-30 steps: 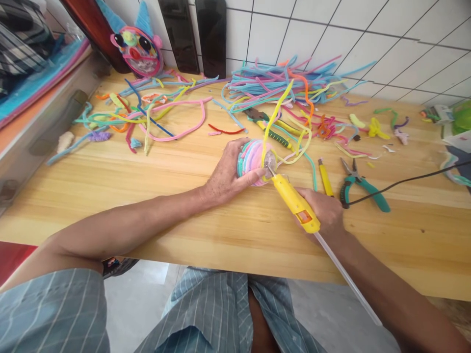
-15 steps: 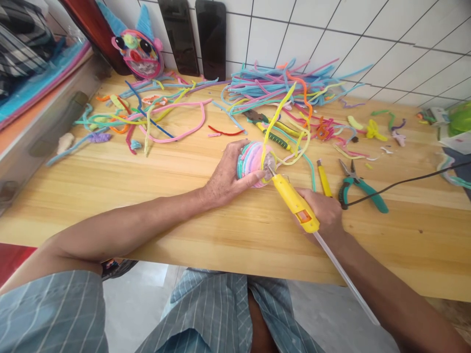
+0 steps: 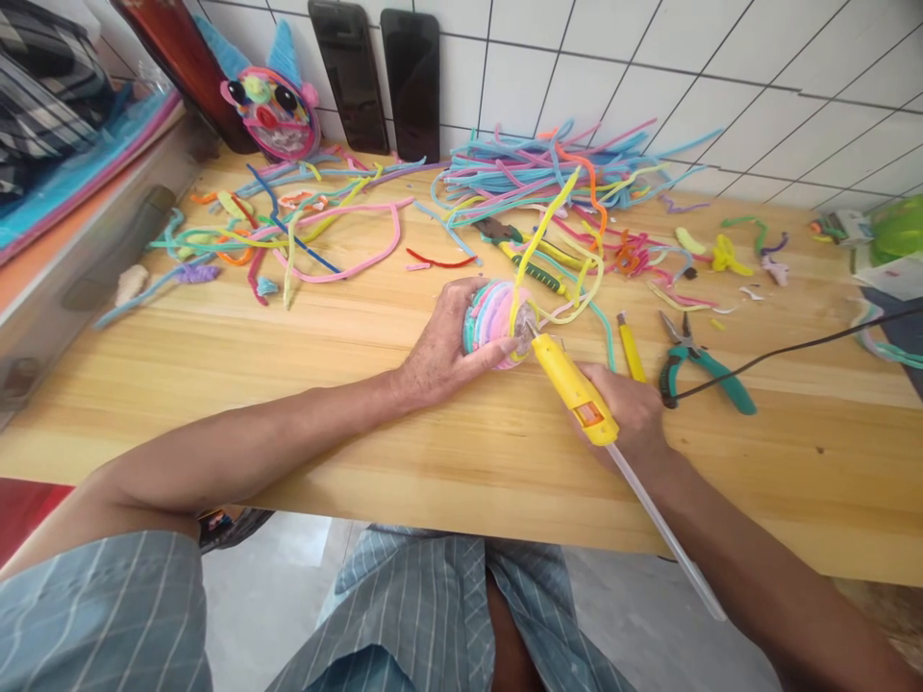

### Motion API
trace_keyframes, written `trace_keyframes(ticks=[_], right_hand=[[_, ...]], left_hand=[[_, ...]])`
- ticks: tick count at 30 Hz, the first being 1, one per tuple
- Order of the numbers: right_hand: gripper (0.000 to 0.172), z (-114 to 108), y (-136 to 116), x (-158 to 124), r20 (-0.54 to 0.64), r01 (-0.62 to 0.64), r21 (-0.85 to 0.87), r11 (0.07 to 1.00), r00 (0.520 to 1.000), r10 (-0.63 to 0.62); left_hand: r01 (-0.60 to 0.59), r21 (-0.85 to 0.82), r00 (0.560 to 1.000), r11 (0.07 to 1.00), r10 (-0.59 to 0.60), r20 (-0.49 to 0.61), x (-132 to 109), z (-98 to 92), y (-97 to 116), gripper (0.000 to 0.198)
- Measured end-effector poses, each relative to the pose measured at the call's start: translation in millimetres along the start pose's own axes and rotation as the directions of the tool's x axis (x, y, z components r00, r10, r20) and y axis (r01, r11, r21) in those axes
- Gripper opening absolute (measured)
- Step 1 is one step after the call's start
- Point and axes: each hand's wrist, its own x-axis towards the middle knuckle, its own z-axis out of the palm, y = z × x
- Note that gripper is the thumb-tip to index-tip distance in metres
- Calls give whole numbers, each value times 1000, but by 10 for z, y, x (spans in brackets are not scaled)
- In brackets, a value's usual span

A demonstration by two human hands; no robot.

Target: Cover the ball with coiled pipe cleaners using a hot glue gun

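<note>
My left hand [image 3: 451,341] is wrapped round a small ball-like piece [image 3: 491,317] covered in pastel pipe cleaner rows of teal, pink, lilac and yellow. Its right end shows a clear, bare patch. A yellow pipe cleaner [image 3: 546,231] rises from that end and another pale yellow length loops to the right. My right hand [image 3: 627,408] grips a yellow hot glue gun [image 3: 573,384], with a clear glue stick [image 3: 667,524] sticking out of its back. The nozzle points at the clear patch and seems to touch it. The gun's handle is hidden by my fingers.
Pliers with teal handles [image 3: 710,370] and a yellow cutter [image 3: 631,351] lie right of my right hand, near a black cord [image 3: 779,358]. Green-yellow pliers [image 3: 534,264] and a pipe cleaner bundle [image 3: 534,168] lie behind. Two phones [image 3: 411,86] and a pipe cleaner figure [image 3: 278,111] stand at the wall.
The glue gun and my right hand have shifted very slightly left and up in the picture, and the view itself has moved a little. The left hand's hold is the same.
</note>
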Motion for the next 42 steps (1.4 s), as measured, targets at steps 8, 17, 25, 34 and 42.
trace_keyframes(ticks=[8, 17, 25, 34, 42], right_hand=[[28, 102, 9, -181, -27, -92, -46, 995, 995, 91], [18, -25, 7, -6, 12, 17, -9, 1000, 1000, -17], [17, -13, 5, -51, 12, -24, -5, 1000, 1000, 24], [17, 23, 23, -98, -31, -63, 7, 998, 998, 63], [23, 47, -15, -174, -22, -81, 50, 995, 996, 82]], left_hand=[[14, 0, 1000, 1000, -14, 22, 6, -28, 8, 80], [-27, 7, 1000, 1000, 27, 5, 5, -7, 19, 77], [-38, -1, 999, 999, 38, -4, -4, -2, -1, 79], [-90, 35, 996, 995, 90, -14, 8, 15, 17, 76], [-6, 5, 1000, 1000, 6, 21, 10, -22, 22, 80]])
